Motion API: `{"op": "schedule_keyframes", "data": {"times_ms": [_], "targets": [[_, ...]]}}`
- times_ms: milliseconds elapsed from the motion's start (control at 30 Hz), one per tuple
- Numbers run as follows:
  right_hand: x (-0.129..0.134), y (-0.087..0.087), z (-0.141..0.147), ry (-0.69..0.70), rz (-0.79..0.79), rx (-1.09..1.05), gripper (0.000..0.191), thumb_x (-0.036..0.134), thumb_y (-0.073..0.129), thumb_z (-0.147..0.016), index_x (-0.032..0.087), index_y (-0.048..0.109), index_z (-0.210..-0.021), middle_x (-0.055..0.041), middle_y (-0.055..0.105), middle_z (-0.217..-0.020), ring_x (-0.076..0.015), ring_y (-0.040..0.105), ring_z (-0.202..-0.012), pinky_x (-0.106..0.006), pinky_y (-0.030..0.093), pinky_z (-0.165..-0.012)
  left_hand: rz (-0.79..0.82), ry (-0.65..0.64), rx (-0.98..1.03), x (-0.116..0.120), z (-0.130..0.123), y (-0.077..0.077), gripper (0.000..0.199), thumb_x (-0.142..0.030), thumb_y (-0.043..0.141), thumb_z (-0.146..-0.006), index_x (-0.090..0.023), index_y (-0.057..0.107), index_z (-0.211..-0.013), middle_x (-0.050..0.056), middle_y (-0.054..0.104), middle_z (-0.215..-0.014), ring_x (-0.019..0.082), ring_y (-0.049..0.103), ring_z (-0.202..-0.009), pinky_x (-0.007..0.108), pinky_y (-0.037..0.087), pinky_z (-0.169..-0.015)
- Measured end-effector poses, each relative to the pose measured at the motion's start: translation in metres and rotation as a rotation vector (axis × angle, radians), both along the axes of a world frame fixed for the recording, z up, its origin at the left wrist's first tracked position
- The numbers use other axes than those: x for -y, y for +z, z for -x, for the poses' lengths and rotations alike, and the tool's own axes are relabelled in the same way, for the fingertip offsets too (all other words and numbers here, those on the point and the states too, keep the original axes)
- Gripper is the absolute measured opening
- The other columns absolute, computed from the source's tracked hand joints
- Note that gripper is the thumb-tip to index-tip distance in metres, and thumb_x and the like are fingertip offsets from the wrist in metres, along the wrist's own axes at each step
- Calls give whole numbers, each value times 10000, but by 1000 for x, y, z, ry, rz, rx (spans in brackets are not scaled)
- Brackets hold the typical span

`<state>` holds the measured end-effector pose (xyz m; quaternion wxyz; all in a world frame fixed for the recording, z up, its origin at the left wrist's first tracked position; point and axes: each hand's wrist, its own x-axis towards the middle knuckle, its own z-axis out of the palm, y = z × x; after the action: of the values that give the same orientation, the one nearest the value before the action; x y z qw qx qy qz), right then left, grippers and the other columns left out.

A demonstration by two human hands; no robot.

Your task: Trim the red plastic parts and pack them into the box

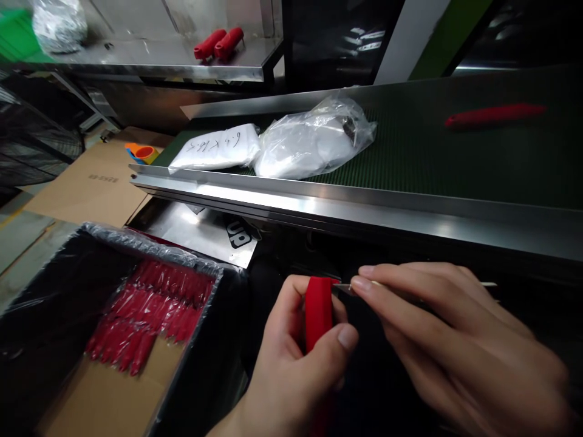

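Observation:
My left hand is wrapped round a long red plastic part, thumb across its side, with the upper end pointing up; its lower portion is mostly behind the hand. Between thumb and fingertips, my right hand pinches a slim knife with a narrow metal blade. The blade's tip meets the top right edge of the red part. Much of the knife's handle is hidden by the fingers, and its thin rear end sticks out beyond them.
Ahead runs a green conveyor belt with a metal rail, plastic-wrapped white bundles and a blurred red part. At lower left, a lined box holds several red pieces. Two red parts lie on a metal shelf.

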<state>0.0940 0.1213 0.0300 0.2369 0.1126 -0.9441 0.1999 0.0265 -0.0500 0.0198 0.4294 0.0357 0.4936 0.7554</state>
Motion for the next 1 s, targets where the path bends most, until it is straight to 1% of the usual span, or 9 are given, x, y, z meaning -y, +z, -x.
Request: {"op": "schedule_keyframes", "data": {"times_ms": [233, 333, 400, 433, 500, 633, 733, 833, 1000], "targets": [[1, -5, 0, -34, 13, -14, 340, 33, 534, -904, 124, 657, -1208, -113, 660, -1113, -230, 587, -1013, -375, 443, -785, -26, -21, 48, -1, -3, -4, 265, -368, 679, -863, -213, 472, -921, -65, 469, -635, 37, 393, -451, 141, 353, -417], [-4, -6, 0, -113, 13, -27, 330, 50, 562, -902, 150, 663, -1199, -94, 669, -1103, -228, 605, -997, -387, 459, -791, -73, -42, 42, 1, -4, -3, 278, -368, 688, -852, -206, 467, -897, -57, 468, -652, 33, 396, -455, 135, 340, -420], [-7, -4, -1, -158, 87, -61, 324, 35, 599, -871, 146, 671, -1167, -95, 661, -1116, -226, 620, -998, -388, 492, -810, -115, -48, 54, 2, -4, -3, 270, -351, 681, -856, -205, 459, -904, -52, 472, -671, 28, 399, -464, 125, 343, -428], [-8, -3, -1, -154, 129, -72, 324, 24, 603, -861, 140, 671, -1156, -98, 656, -1120, -224, 624, -1008, -384, 506, -820, -147, -43, 70, 2, -4, -4, 258, -332, 672, -861, -206, 455, -918, -47, 484, -689, 27, 406, -466, 121, 353, -426], [-7, 0, -3, -94, 174, -57, 339, 4, 582, -862, 135, 658, -1166, -103, 640, -1139, -217, 613, -1050, -367, 516, -835, -224, -29, 109, 1, -4, -8, 213, -294, 632, -881, -207, 451, -951, -36, 516, -715, 28, 418, -447, 119, 376, -405], [0, 2, -8, 9, 126, 13, 394, -9, 544, -875, 142, 618, -1231, -104, 613, -1186, -203, 574, -1104, -343, 500, -847, -351, -81, 166, -1, -6, -15, 137, -292, 535, -919, -194, 458, -975, -36, 519, -633, 35, 398, -384, 120, 368, -364], [3, 1, -9, 6, 108, 37, 395, 6, 547, -882, 147, 613, -1245, -106, 612, -1192, -197, 572, -1100, -332, 497, -849, -395, -122, 251, -1, -7, -15, 126, -309, 485, -934, -192, 467, -977, -41, 477, -603, 32, 356, -385, 110, 355, -359], [3, 0, -7, 7, 117, 10, 355, 0, 546, -877, 126, 640, -1195, -108, 635, -1143, -190, 589, -1059, -321, 506, -832, -448, -153, 300, -1, -6, -14, 120, -312, 445, -945, -200, 475, -975, -33, 469, -616, 35, 340, -396, 103, 353, -352], [5, -1, -5, -10, 161, -5, 344, -10, 547, -878, 123, 645, -1180, -103, 640, -1132, -175, 595, -1053, -302, 519, -825, -525, -154, 316, -5, -7, -14, 117, -317, 456, -940, -214, 475, -990, -13, 491, -745, 32, 376, -442, 93, 360, -349]]}}
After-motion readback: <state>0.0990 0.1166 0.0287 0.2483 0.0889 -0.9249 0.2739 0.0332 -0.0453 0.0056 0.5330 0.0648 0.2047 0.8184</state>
